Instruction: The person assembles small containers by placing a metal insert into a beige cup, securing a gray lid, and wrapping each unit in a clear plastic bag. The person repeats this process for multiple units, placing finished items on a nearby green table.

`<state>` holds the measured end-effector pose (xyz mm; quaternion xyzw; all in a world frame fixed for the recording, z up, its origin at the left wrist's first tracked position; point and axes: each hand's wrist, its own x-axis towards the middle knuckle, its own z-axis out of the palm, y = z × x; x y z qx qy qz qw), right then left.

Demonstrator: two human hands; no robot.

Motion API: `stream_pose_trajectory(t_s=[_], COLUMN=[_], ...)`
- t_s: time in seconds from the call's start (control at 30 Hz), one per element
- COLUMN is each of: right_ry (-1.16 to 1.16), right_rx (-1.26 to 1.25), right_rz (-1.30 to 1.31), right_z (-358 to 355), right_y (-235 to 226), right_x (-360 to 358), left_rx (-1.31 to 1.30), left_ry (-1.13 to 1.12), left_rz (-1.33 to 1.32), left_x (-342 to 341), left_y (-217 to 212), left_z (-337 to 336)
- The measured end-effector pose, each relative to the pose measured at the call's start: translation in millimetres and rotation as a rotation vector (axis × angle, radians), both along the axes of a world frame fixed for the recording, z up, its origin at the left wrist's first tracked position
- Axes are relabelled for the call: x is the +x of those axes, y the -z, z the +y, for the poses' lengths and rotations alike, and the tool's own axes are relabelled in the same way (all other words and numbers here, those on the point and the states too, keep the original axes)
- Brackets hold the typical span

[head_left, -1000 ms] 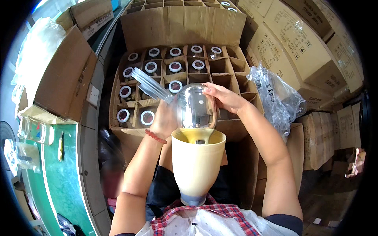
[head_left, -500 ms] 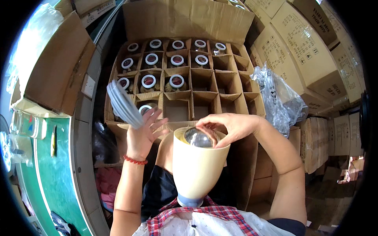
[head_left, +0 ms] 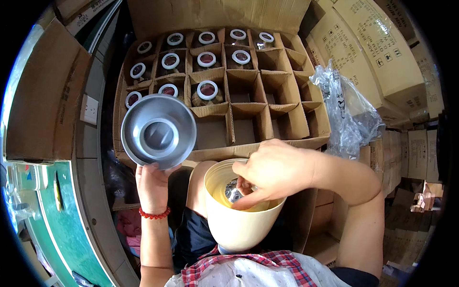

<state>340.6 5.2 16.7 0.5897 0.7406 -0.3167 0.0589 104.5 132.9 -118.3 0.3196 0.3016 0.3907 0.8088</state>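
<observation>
My left hand [head_left: 154, 191] grips the lower edge of a round grey dish-shaped plastic part [head_left: 135, 125], whose hollow face with a raised inner ring is turned up. It is raised over the near left of a divided carton. Between my legs stands a cream tapered plastic casing [head_left: 239, 227], its wide mouth up. My right hand [head_left: 277, 172] reaches into that mouth, fingers closed around a shiny silvered glass flask liner [head_left: 232, 192]. Most of the liner is hidden by the casing and my fingers.
The divided carton [head_left: 282, 143] ahead holds several glass liners with white rings [head_left: 207, 91] in its cells. Crumpled clear plastic [head_left: 346, 110] lies at its right, before stacked cartons [head_left: 382, 57]. On the left are a green worktop [head_left: 79, 229], a yellow cutter [head_left: 58, 191] and a brown box [head_left: 43, 105].
The grey part has turned from edge-on to face-up, with my left hand beneath its edge. The silvered liner sits lower in the casing, and my right hand has followed it down.
</observation>
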Motion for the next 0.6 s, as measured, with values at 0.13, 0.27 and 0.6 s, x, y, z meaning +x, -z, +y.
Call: stream_pose_trajectory(t_s=[0.13,0.27,0.6], right_ry=[0.018,0.037,-0.115], right_rx=[0.105,-0.029,-0.228], right_rz=[-0.036,-0.068,0.536], right_z=[-2,3,-4], right_y=[14,-2,8], right_x=[-4,5,36], left_rx=[0.090,0.102,0.043], left_ry=[0.033,0.073,0.088], left_rz=[-0.019,-0.008,-0.080], left_x=[16,18,9], left_y=[-11,-15,-22], left_z=[-8,-12,-16])
